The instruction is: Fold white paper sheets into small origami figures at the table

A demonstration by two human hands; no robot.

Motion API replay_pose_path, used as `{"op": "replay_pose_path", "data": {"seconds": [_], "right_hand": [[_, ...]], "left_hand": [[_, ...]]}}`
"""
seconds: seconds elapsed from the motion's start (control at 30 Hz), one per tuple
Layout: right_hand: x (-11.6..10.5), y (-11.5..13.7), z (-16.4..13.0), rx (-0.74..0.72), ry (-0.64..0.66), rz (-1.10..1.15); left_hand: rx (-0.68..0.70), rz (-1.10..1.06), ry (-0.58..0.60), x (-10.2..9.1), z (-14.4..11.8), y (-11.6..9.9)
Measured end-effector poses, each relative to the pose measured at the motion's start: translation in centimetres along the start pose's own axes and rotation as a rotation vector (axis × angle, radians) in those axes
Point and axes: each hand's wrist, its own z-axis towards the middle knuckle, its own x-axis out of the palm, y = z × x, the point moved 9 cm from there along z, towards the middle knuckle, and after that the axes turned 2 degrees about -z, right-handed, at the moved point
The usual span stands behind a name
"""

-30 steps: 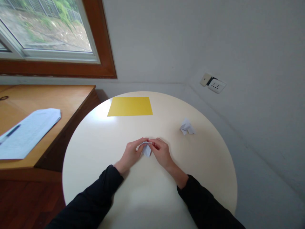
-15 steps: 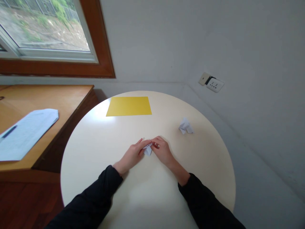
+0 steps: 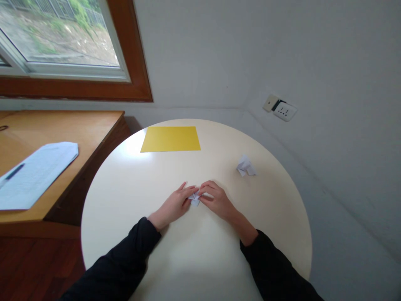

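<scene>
A small folded piece of white paper (image 3: 195, 202) lies on the round white table (image 3: 188, 251), between my two hands. From the left, my left hand (image 3: 177, 203) holds it, the fingers laid over its upper left part and the thumb side beneath. At its right edge my right hand (image 3: 216, 200) pinches the paper between thumb and fingertips. The fingers cover much of the paper, so its full shape is hidden. Farther back on the right stands another folded white paper piece (image 3: 246, 165), apart from both hands.
A yellow sheet (image 3: 171, 139) lies flat near the table's far edge. To the left, a wooden desk (image 3: 90, 125) bears white papers (image 3: 46, 175) and a pen (image 3: 14, 172). A wall socket (image 3: 285, 111) is on the wall behind, right of the window (image 3: 62, 37).
My right hand has shifted slightly to the right, its fingers straighter. The left fingers have drawn back a little, and more of the folded paper shows.
</scene>
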Motion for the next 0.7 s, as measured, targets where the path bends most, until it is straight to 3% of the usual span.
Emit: {"op": "replay_pose_path", "data": {"seconds": [0.47,0.7], "right_hand": [[1.2,-1.0,0.0,0.048,0.114,0.004],[1.3,-2.0,-0.4,0.087,0.12,0.018]], "left_hand": [[-0.001,0.109,0.205,0.9,-1.4,-0.1],[-0.033,0.035,0.107,0.2,-1.5,0.7]]}}
